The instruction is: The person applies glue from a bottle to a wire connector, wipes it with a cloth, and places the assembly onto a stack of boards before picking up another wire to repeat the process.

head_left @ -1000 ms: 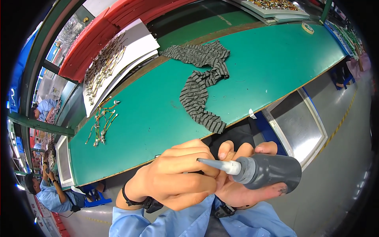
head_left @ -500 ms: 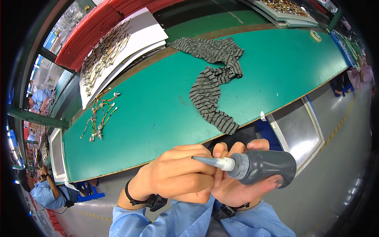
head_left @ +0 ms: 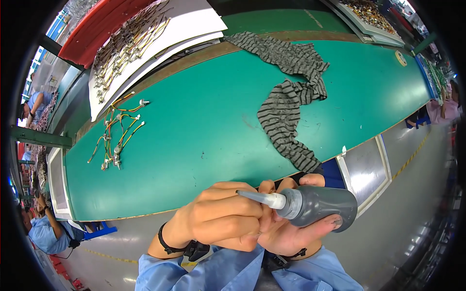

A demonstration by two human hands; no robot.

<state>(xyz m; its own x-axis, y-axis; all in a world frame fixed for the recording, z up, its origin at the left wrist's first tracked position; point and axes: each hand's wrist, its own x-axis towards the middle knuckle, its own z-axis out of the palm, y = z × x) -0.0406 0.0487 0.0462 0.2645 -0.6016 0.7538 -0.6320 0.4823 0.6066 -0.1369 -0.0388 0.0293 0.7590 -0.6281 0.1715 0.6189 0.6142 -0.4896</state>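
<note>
My right hand [head_left: 296, 234] grips a dark grey squeeze bottle [head_left: 325, 207] with a white collar and a tapered nozzle. The bottle lies on its side, its nozzle pointing left across the back of my left hand [head_left: 221, 213]. The left fingers are curled tight and press against the right fingertips. Whatever they may hold between them is hidden. Both hands are just off the near edge of the green table [head_left: 194, 131]. Beyond them a grey and black striped cloth [head_left: 281, 114] lies crumpled on the table.
Several wired components [head_left: 116, 138] lie loose at the table's left. Behind them more are spread on white sheets [head_left: 191, 29] beside a red bin [head_left: 99, 26]. A tape roll [head_left: 400, 58] sits far right. Co-workers in blue are at the left, including one seated person [head_left: 48, 235].
The view has shifted, so the cloth sits further right and the loose components further left in the picture. My hands keep the same hold on the bottle, with almost no movement.
</note>
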